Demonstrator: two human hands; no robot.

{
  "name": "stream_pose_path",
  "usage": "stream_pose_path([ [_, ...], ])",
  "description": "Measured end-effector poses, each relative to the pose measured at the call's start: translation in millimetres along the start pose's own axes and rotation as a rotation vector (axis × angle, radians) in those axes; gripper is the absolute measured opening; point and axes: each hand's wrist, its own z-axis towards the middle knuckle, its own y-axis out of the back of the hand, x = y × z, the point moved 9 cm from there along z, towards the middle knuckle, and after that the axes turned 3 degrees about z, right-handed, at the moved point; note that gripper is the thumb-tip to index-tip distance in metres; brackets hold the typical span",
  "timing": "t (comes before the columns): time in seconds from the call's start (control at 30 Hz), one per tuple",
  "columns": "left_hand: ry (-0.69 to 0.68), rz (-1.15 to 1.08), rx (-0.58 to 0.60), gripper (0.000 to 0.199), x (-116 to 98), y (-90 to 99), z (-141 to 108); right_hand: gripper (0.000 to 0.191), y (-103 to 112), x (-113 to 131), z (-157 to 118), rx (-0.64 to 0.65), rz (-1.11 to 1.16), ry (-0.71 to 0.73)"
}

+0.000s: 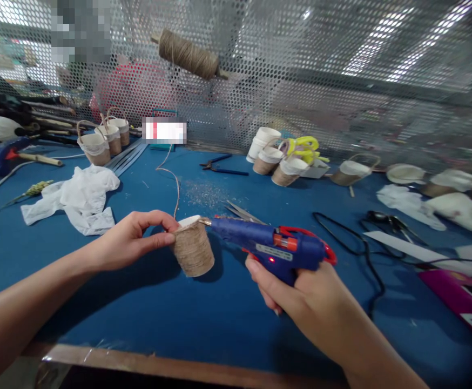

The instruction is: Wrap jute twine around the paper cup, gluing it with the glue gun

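My left hand [142, 237] pinches the rim of a small paper cup [194, 251] wrapped in brown twine, tilted above the blue table. From its rim a strand of twine [176, 186] runs up toward a twine spool [188, 54] on the mesh panel. My right hand [301, 297] is closed around the handle of a blue hot glue gun [256, 235] with a lit red light. The gun's nozzle meets the cup's upper right rim. Behind the gun lie scissors [246, 213], partly hidden by it.
Pliers [222, 165] lie farther back. Twine-wrapped cups [288, 172] stand at back right, others [94, 148] at back left. White cloth [78, 197] and a second glue gun [7, 156] are on the left. A black cable [365, 259] curves across the right side, near a purple item [454, 297].
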Motion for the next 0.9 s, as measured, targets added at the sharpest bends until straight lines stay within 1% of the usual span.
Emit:
stream_pose_path([
  [0.23,-0.002,-0.005,-0.002,0.013,-0.6,0.0,-1.2,0.025,-1.2,4.6,4.9,0.015,0.030,0.030],
  [0.5,-0.020,0.022,-0.006,0.012,-2.7,1.1,-0.4,0.024,-0.4,5.7,4.2,-0.001,0.072,0.046],
  [0.73,-0.019,0.030,-0.014,0.012,-2.6,1.6,-0.3,0.027,-0.9,5.9,0.9,0.020,0.052,0.032],
  [0.9,-0.013,0.032,-0.009,0.013,0.1,1.2,-0.6,0.022,-1.4,5.8,3.1,0.016,0.109,0.041],
])
